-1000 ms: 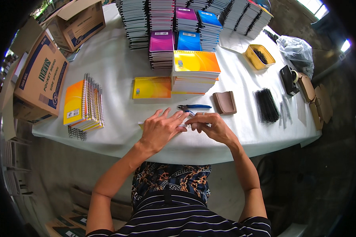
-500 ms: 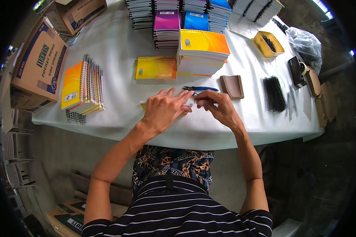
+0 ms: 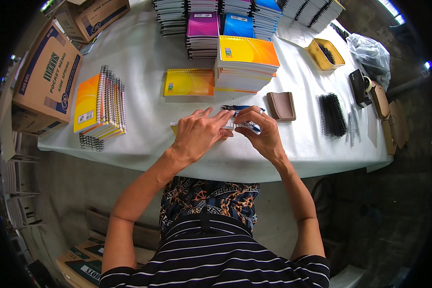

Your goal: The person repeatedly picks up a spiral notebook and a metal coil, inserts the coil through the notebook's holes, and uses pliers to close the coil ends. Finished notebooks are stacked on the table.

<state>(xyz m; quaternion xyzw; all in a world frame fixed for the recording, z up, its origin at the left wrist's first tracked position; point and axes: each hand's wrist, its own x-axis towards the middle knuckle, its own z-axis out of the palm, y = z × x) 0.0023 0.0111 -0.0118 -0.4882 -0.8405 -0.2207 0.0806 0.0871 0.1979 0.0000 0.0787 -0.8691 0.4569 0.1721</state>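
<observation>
1. The left hand (image 3: 200, 133) lies flat, fingers spread, pressing on a notebook (image 3: 175, 127) at the near edge of the white table (image 3: 144, 110); only a yellow corner shows from under it.
2. The right hand (image 3: 260, 132) pinches a short wire spiral (image 3: 245, 125) between thumb and fingertips, just right of the left hand's fingertips.
3. Blue-handled pliers (image 3: 240, 108) lie just beyond both hands.
4. A brown pad (image 3: 281, 105) sits right of the pliers, with black spiral coils (image 3: 331, 115) farther right.
5. A yellow notebook (image 3: 189, 82) lies beyond the hands, beside a tall stack of notebooks (image 3: 247, 65).
6. Bound spiral notebooks (image 3: 101, 105) lie at the left, near a cardboard box (image 3: 45, 81).
</observation>
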